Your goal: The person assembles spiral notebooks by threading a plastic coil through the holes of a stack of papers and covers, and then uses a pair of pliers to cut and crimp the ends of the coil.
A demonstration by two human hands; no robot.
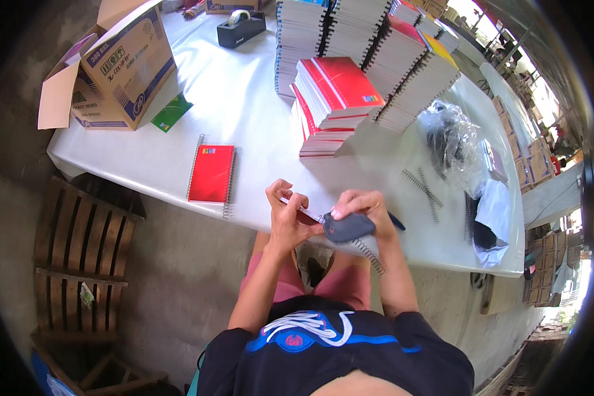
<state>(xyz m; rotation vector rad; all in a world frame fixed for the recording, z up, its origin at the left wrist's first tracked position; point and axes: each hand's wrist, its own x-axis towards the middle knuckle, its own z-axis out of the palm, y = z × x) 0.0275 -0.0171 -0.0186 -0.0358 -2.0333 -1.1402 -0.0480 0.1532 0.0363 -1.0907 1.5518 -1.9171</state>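
At the table's front edge, my left hand is closed around a small notebook, seen nearly edge-on with some dark red cover and white pages showing. My right hand presses its thumb on a dark grey rounded pad against the notebook's edge. Below the pad a wire spiral coil sticks out toward the lower right; its join to the notebook is hidden. To the left lies a red notebook with coils along both long sides. Behind my hands stands a stack of red-covered booklets.
Tall stacks of spiral-bound notebooks stand at the back, near a tape dispenser. An open carton and a green card are at left. Loose coils, a clear plastic bag and a dark-handled object lie at right.
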